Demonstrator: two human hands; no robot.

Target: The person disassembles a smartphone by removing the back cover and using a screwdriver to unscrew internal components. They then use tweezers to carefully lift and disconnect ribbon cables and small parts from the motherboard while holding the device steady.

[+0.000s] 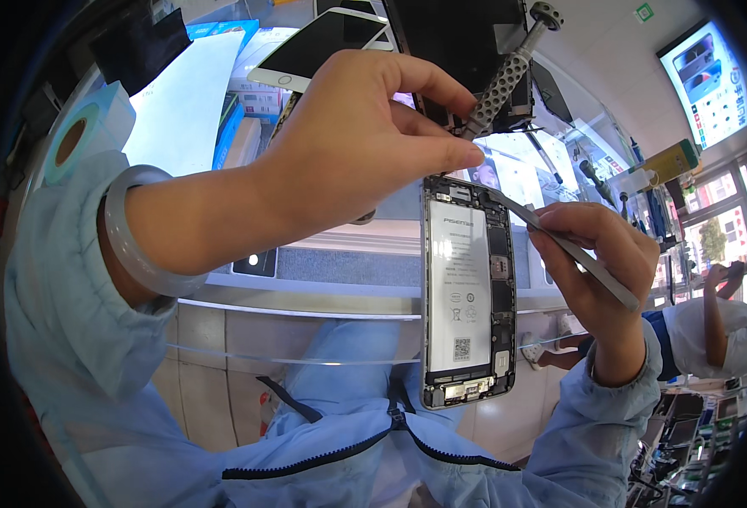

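Observation:
My left hand [339,127] is closed on a screwdriver [500,89] with a silver perforated handle, its rounded end pointing up and right. The thumb and fingers pinch its lower part just above the top edge of an opened smartphone [498,339]. A white battery [458,288] fills the left of the phone, with dark circuit parts along its right side. In my right hand [606,271] are grey metal tweezers [589,262], their tips at the phone's upper right corner. Whether my left fingers also touch the phone, I cannot tell.
Behind my left hand lies a white phone [318,51] with a dark screen. A black panel [441,34] stands beyond the screwdriver. A tape roll [77,140] sits at the left. The counter's pale front edge [331,300] runs behind the phone. Another person [703,334] is at the right.

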